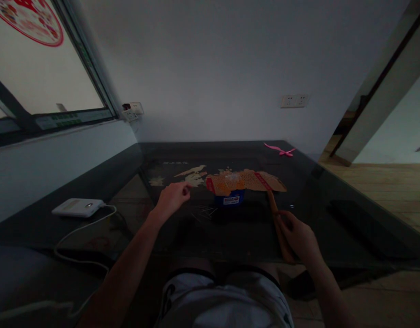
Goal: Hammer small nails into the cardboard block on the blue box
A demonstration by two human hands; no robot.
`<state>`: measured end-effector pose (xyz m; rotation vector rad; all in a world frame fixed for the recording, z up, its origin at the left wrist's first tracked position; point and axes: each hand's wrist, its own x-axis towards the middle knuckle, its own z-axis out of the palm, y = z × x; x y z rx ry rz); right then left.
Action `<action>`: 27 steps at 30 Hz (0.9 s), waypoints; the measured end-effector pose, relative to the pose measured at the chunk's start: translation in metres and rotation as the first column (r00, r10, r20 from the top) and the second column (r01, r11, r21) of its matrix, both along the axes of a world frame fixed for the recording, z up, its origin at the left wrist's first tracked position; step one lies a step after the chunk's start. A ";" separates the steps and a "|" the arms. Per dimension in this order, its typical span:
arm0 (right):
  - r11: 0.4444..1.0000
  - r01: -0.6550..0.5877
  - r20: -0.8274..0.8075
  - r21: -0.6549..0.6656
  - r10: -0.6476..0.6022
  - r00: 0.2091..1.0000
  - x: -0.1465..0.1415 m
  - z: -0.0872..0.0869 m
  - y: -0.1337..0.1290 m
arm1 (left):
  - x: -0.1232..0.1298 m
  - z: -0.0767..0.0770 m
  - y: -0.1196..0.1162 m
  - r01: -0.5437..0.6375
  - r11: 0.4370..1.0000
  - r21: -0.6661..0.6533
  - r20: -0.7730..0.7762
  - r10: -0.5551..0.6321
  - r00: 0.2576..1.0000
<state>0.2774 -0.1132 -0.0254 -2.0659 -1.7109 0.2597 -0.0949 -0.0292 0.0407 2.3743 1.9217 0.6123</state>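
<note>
A blue box (229, 198) with a white label stands near the middle of the dark table. Across its top lies a torn orange-and-brown patterned piece (246, 180) with red bands. My left hand (174, 197) is over the table to the left of the box, fingers curled and pinched; anything between them is too small to make out. To the right, my right hand (299, 234) has its fingers closed at a long brown strip (279, 228), whose far end meets the patterned piece. Several thin pale sticks (203, 212) lie left of the box's front.
A white power bank (78, 207) with a white cable (73, 233) lies at the left. Near the back right edge is a pink ribbon (281, 150). A dark flat object (370, 228) rests at the right. The glossy table (210, 246) meets the wall behind.
</note>
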 end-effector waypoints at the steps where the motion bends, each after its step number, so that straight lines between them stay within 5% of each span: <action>1: 1.000 0.004 0.032 -0.023 -0.003 0.999 -0.003 0.003 0.000 | 0.004 0.008 -0.002 0.042 0.997 0.060 0.043 -0.045 0.998; 6: 0.988 0.075 0.200 -0.136 -0.047 0.979 -0.020 0.021 0.005 | 0.039 0.033 0.013 0.227 0.920 0.319 0.275 -0.319 0.907; 12: 0.980 0.061 0.291 -0.187 -0.004 0.957 -0.027 0.023 0.014 | 0.086 0.006 0.063 0.191 0.912 0.363 0.618 -0.389 0.683; 17: 0.970 0.034 0.346 -0.241 0.053 0.937 -0.018 0.025 0.017 | 0.093 -0.014 0.070 0.178 0.911 0.371 0.625 -0.387 0.678; 27: 0.975 -0.022 0.437 -0.221 0.119 0.892 0.016 0.014 0.019 | 0.087 -0.022 0.063 0.210 0.921 0.328 0.636 -0.379 0.672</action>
